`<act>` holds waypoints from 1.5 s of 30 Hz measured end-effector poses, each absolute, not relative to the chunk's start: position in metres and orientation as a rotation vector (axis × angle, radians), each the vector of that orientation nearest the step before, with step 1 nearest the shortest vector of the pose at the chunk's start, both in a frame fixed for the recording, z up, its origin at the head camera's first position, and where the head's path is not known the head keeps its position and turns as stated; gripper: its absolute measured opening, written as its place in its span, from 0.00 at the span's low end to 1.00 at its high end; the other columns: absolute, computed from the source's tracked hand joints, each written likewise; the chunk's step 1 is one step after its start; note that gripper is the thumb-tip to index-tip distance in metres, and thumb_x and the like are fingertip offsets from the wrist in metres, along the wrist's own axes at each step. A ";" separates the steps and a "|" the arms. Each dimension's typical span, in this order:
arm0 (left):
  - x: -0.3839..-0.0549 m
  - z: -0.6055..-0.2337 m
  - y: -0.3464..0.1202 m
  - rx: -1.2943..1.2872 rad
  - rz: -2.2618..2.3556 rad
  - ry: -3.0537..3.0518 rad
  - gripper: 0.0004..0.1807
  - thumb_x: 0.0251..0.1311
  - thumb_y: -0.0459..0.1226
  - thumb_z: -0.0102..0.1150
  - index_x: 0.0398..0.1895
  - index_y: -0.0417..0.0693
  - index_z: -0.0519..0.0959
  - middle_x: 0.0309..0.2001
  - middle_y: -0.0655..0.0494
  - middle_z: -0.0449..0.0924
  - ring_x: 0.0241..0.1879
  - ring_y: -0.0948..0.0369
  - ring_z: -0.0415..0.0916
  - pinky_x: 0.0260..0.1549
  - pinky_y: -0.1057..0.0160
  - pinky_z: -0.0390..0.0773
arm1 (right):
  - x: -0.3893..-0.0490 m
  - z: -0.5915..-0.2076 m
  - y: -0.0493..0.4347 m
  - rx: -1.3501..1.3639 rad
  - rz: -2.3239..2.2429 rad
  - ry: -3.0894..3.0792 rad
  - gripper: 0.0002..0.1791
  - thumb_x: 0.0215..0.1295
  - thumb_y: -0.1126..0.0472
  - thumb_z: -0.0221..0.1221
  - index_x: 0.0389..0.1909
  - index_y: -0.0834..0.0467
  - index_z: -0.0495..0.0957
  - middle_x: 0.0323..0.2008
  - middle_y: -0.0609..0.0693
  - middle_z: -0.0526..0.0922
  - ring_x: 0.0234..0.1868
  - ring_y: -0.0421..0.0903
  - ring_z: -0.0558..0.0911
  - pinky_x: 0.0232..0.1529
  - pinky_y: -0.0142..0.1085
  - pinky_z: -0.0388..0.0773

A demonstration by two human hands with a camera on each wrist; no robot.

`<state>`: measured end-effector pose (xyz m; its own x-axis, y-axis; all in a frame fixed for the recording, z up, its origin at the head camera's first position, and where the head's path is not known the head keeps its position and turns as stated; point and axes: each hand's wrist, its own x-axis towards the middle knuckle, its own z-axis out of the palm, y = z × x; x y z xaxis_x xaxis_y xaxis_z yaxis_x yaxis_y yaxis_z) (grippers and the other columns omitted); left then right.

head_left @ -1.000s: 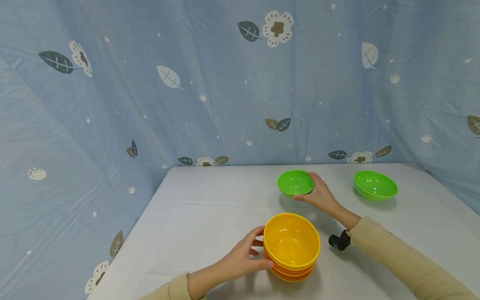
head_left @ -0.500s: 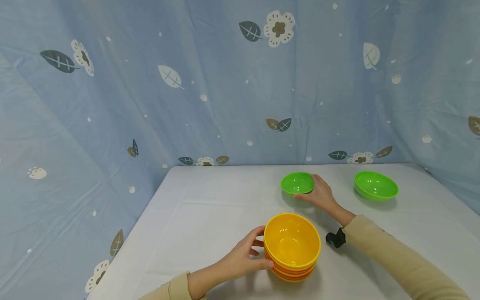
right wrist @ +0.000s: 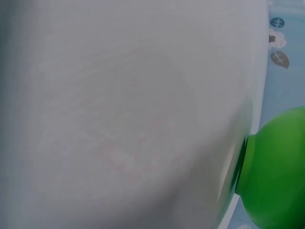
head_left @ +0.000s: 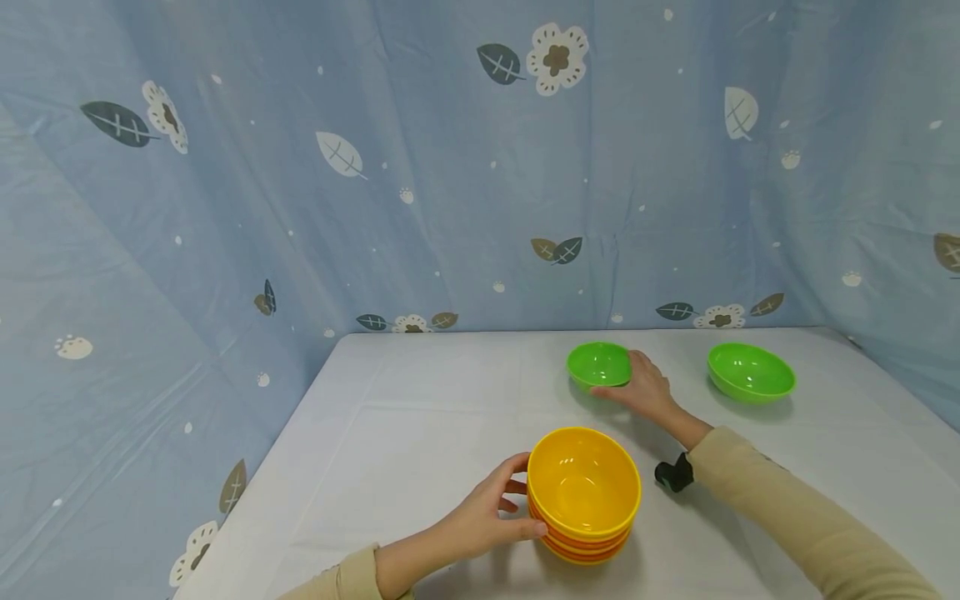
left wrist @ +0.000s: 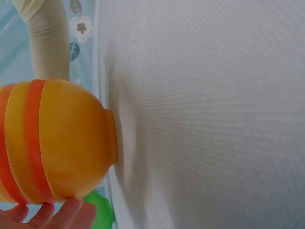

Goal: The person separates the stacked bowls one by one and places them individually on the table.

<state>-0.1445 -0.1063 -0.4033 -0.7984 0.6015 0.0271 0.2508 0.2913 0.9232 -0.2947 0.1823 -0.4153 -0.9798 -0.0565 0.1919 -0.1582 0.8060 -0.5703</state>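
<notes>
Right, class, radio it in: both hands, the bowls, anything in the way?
Left hand gripping bowl stack, yellow and orange. Right hand gripping green bowl. Second green bowl off to the right, seemingly not in the way.

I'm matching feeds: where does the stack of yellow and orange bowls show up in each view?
Head: the stack of bowls is right of centre, near the bottom, with the left hand at its left side.
Left wrist: at the left edge, turned sideways and cut off, fingertips below it.
Right wrist: not in it; a green bowl shows at the right edge.
Shared landmark: the blue flowered curtain.
</notes>
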 end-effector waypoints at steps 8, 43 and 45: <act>-0.144 -0.403 -0.106 0.764 1.512 2.245 0.40 0.52 0.52 0.62 0.67 0.56 0.56 0.62 0.55 0.62 0.52 0.64 0.68 0.46 0.63 0.74 | -0.292 -0.415 0.191 0.087 0.895 -2.872 0.56 0.48 0.37 0.62 0.64 0.72 0.50 0.61 0.71 0.57 0.59 0.68 0.60 0.54 0.68 0.54; -0.145 -0.401 -0.106 0.772 1.497 2.247 0.41 0.52 0.54 0.61 0.67 0.57 0.55 0.62 0.55 0.62 0.51 0.65 0.69 0.46 0.62 0.74 | -0.290 -0.409 0.213 0.188 1.001 -2.892 0.60 0.50 0.39 0.62 0.65 0.76 0.42 0.66 0.76 0.39 0.64 0.74 0.47 0.59 0.66 0.49; -0.146 -0.401 -0.107 0.778 1.494 2.249 0.40 0.52 0.54 0.61 0.67 0.58 0.55 0.62 0.56 0.62 0.52 0.65 0.69 0.46 0.62 0.74 | -0.288 -0.407 0.214 0.200 0.997 -2.895 0.60 0.50 0.39 0.62 0.65 0.77 0.41 0.66 0.76 0.39 0.64 0.74 0.47 0.59 0.65 0.49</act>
